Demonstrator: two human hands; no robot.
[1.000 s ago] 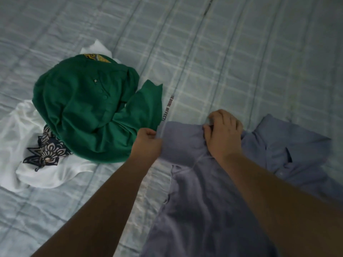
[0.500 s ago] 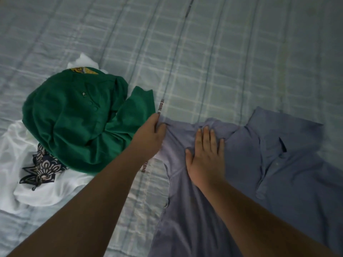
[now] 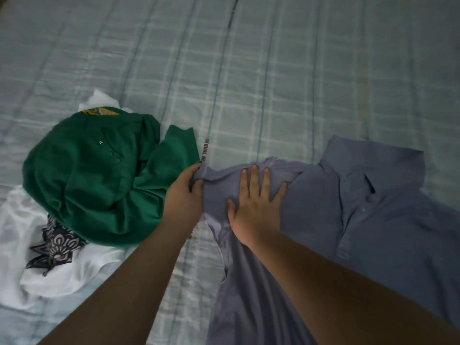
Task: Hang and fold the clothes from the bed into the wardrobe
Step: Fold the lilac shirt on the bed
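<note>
A grey-blue collared shirt (image 3: pixel 373 220) lies spread on the bed at the right, collar towards the far side. My left hand (image 3: pixel 184 195) pinches the end of its left sleeve between thumb and fingers. My right hand (image 3: pixel 256 202) lies flat, fingers spread, pressing on that sleeve just right of the left hand. A crumpled green shirt (image 3: pixel 94 178) lies in a heap to the left. It rests on a white garment (image 3: pixel 29 260) with a dark floral print.
The bed (image 3: pixel 273 83) is covered with a pale blue checked sheet that runs across the whole view. A printed strip of lettering on the sheet shows just beyond my left hand. The wardrobe is out of sight.
My right hand has gone from gripping the sleeve to lying flat on it. The sleeve is now stretched out leftwards by my left hand. The view has shifted slightly.
</note>
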